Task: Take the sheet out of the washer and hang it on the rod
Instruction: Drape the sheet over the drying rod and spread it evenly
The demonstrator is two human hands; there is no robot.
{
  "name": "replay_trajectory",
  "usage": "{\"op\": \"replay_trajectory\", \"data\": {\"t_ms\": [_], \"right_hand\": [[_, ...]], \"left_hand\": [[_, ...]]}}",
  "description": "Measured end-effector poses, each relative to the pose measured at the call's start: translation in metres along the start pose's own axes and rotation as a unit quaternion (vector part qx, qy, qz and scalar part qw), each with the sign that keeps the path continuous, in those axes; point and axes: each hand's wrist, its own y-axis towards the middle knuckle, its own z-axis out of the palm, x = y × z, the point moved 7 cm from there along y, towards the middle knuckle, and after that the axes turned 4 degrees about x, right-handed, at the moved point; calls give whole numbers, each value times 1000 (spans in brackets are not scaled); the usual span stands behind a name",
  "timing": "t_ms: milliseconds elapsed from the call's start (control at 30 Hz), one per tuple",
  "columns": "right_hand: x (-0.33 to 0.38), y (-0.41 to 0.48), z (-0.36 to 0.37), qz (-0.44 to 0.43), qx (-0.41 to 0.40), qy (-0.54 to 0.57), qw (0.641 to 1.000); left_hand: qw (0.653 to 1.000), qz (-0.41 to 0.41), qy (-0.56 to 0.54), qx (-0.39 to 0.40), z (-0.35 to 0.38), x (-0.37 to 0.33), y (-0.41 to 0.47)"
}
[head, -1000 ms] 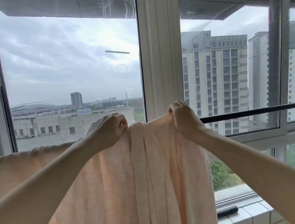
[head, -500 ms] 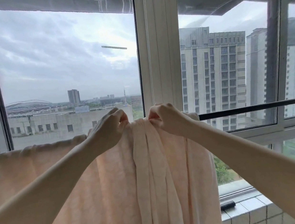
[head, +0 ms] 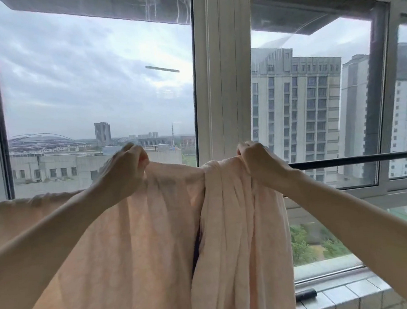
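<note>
At window, head view: peach sheet (head: 155, 231) draped over black rod (head: 358, 159), spread flat at left, bunched in thick folds at right. Left hand (head: 123, 170) pinches top edge, fingers curled round cloth. Right hand (head: 259, 164) grips bunched part at rod, fingers curled round it. Risks, judged: sideways pull by 2 hands uneven, sheet slides off rod toward tiled ledge (head: 342, 297); folds left bunched, slow drying. No brand, label or writing readable.
</note>
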Motion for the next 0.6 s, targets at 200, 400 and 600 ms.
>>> {"op": "replay_trajectory", "data": {"t_ms": [200, 400, 600], "right_hand": [[-56, -11, -10, 84, -2, -20, 996], [12, -10, -13, -71, 2, 23, 997], [12, -16, 3, -68, 22, 18, 997]], "left_hand": [[999, -26, 6, 35, 1, 11, -5], [991, 92, -3, 100, 35, -62, -3], [993, 112, -1, 47, 59, -88, 5]]}}
